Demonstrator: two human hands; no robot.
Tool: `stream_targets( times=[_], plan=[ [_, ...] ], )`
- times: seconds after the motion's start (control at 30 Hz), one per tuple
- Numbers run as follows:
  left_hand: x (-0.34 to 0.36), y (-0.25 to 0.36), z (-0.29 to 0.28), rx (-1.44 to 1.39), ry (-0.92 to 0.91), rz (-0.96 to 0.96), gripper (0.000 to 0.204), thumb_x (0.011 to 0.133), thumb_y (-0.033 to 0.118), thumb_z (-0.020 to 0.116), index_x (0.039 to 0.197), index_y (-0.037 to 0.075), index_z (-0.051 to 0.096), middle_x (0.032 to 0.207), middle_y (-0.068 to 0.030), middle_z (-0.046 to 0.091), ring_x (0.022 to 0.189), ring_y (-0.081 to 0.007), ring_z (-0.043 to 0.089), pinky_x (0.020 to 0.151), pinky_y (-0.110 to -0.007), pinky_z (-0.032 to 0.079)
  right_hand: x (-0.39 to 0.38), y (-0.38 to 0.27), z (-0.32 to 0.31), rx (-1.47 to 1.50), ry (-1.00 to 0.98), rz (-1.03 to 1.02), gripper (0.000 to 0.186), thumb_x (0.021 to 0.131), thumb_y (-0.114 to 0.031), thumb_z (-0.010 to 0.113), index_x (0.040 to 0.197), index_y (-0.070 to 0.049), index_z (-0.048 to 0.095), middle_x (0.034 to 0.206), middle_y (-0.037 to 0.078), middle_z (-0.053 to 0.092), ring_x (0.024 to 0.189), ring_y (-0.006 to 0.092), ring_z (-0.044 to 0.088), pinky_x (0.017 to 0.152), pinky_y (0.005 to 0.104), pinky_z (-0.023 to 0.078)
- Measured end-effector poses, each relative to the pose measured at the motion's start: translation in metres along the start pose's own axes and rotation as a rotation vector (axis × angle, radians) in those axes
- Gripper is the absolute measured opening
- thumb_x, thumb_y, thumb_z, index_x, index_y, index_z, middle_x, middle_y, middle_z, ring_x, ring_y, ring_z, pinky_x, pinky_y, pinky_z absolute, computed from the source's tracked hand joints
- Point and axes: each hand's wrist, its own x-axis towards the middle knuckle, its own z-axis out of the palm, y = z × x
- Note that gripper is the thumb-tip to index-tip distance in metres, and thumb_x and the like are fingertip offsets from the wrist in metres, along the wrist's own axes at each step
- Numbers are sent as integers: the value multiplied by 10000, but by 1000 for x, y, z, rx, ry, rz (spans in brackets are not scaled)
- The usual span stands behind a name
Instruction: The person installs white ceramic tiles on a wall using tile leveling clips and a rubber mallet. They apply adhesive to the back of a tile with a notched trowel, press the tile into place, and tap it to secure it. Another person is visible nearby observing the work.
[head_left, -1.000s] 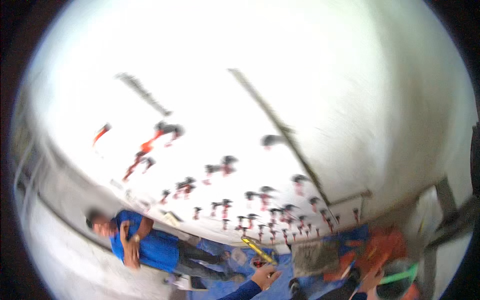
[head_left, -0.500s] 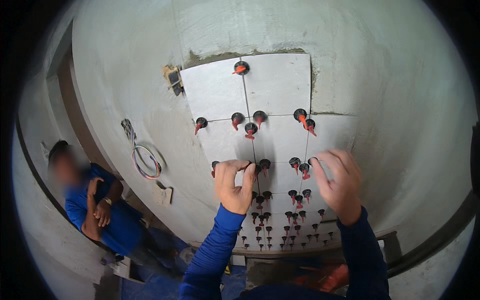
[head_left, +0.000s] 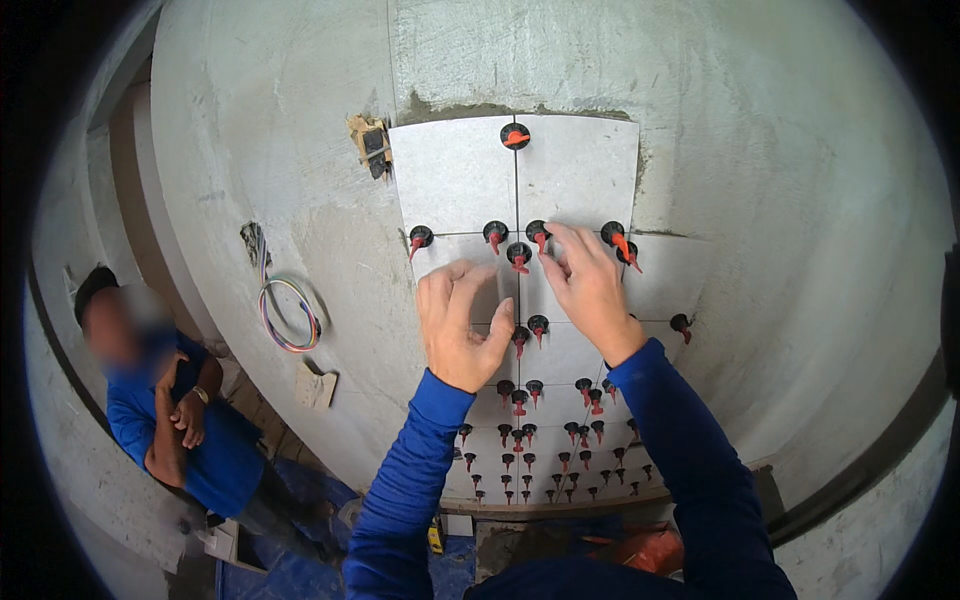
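Pale grey wall tiles are set on the wall in front of me, with red and black tile leveling clips along their joints. My right hand is raised to the second joint from the top, its thumb and fingertips at the red lever of one tile leveling clip. My left hand is held before the tiles with fingers curved and thumb apart, nothing in it. Just above and right of it is another leveling clip. An orange-levered clip sits at the top joint.
At the left a person in a blue shirt stands with arms crossed. A coil of coloured wires hangs from the wall. An opening with a dark box adjoins the top left tile. Blue sheeting covers the floor.
My right hand has moved up and left to a clip on the second joint. The left hand has lifted slightly and opened wider. The view has shifted a little.
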Motion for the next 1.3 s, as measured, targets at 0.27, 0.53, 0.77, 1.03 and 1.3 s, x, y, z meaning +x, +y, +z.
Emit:
stream_targets(
  times=[0.27,0.53,0.77,1.03,1.3],
  plan=[
    [34,13,12,265,-99,77,370,802,281,829,1101,81,744,1196,-105,630,1139,-325,520,1032,-479,346,-5,10,24,78,131,93,362,849,10,764,1201,-34,687,1025,123,659,759,245,668,673,367,554],
    [41,20,63,512,-68,82,310,883,348,736,823,44,754,1050,-100,604,1131,-315,508,1044,-582,290,-9,13,32,63,270,71,363,825,-15,726,1184,-65,696,1134,130,678,964,361,694,810,440,574],
    [41,16,85,599,-27,83,270,892,275,704,797,29,759,1057,-92,616,1161,-311,511,1104,-587,251,-10,14,37,72,306,114,299,858,-44,705,1152,-86,728,1111,97,681,977,331,702,811,424,580],
    [35,14,90,604,8,92,218,873,215,720,793,12,732,1061,-84,615,1132,-305,518,1077,-545,277,-8,20,42,104,350,76,297,821,-28,730,1113,-83,742,1060,81,694,942,296,714,779,395,592],
    [33,15,95,571,45,80,175,868,160,723,795,1,714,1072,-101,613,1109,-322,519,1016,-520,304,-8,22,44,128,390,72,226,819,-64,766,1044,-78,748,1001,86,713,871,290,716,742,375,588]
  ],
)
